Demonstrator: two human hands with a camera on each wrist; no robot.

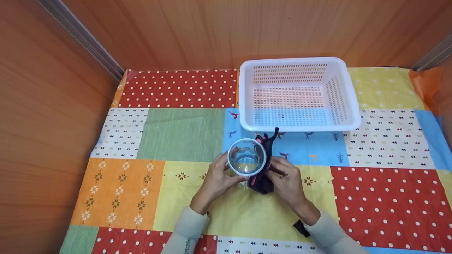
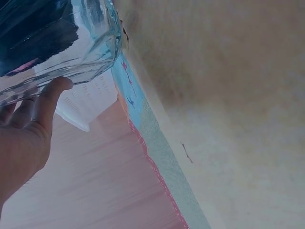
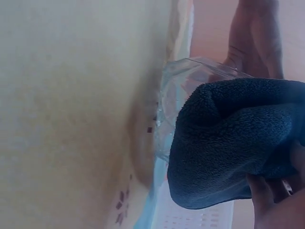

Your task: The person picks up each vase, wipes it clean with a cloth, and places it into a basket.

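My left hand (image 1: 216,178) grips a clear glass jar (image 1: 246,163) from its left side, its round mouth turned up toward the head view. In the left wrist view the faceted glass wall shows, with a finger along its edge. A dark cloth (image 1: 262,183) with some pink on it lies against the jar's right side. My right hand (image 1: 289,181) pinches this cloth. Seen from the right wrist, the cloth (image 3: 228,148) has a soft, towel-like pile and is folded over, covering part of the jar.
Behind the hands stands a white perforated plastic basket (image 1: 300,128), with nothing seen inside it. A patchwork-print tablecloth (image 1: 190,130) covers the table. Wood-grain panels (image 1: 197,31) rise at the back and left.
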